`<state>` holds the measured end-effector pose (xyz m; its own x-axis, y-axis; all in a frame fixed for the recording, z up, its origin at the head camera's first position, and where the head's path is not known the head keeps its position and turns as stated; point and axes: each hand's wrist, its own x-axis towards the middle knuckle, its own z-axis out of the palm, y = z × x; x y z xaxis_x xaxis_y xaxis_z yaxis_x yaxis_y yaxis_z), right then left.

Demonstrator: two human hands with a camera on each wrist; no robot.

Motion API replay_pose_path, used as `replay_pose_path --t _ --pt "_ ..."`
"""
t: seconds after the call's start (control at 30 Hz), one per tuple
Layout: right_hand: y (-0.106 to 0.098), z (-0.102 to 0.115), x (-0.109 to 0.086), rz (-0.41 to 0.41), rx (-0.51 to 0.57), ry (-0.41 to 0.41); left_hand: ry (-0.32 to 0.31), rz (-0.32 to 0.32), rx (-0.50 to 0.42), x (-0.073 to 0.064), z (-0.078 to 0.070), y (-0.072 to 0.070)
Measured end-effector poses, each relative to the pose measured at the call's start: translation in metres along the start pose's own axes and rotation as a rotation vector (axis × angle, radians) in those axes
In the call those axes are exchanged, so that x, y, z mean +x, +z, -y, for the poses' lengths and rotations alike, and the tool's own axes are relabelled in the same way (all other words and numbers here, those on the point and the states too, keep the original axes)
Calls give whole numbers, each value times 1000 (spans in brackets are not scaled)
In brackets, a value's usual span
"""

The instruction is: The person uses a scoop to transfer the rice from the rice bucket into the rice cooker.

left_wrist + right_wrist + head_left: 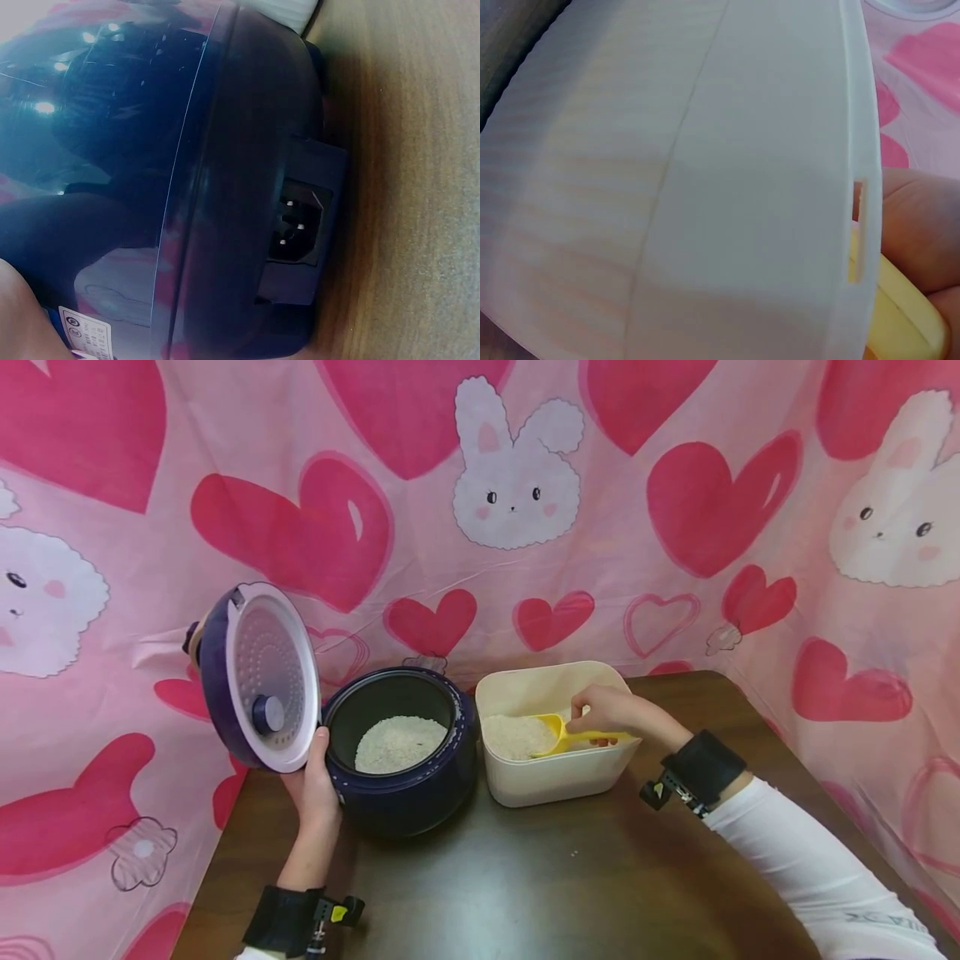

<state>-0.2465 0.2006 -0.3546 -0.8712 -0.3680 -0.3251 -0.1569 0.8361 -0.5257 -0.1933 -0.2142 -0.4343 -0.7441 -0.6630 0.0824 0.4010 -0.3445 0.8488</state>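
Observation:
A dark blue rice cooker (405,810) holds white rice (401,743) in its pot, its lid (273,660) standing raised at the left. My left hand (313,797) touches the cooker where lid and body meet, thumb at the lid's lower edge; its other fingers are hidden behind. In the left wrist view, part of that hand (26,319) is beside the cooker's label (86,334). My right hand (606,710) grips the handle of a yellow scoop (558,739) inside a cream bin (555,781). The scoop's bowl sits in the bin's rice (517,735).
Cooker and bin stand side by side on a brown wooden table (495,885). A few loose grains (574,853) lie in front of the bin. Close behind hangs a pink heart-print cloth (420,543). The cooker's power socket (296,225) has no plug in it.

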Motion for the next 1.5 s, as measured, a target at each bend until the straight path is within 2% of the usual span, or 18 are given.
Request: replay_pose_path --t 0.17,0.4,0.73,1.07,1.5 --pt "-1 1 -2 12 56 -11 10 -1 24 0 0 0" --pt "-3 -2 -5 33 112 -11 -14 8 33 -1 3 -1" --pt "-11 -9 -10 47 204 -13 31 18 62 -1 4 0" --pt "-25 -14 -26 31 284 1 26 17 44 -1 4 0" --pt "-37 -27 -44 13 342 -26 31 17 53 2 2 -3"
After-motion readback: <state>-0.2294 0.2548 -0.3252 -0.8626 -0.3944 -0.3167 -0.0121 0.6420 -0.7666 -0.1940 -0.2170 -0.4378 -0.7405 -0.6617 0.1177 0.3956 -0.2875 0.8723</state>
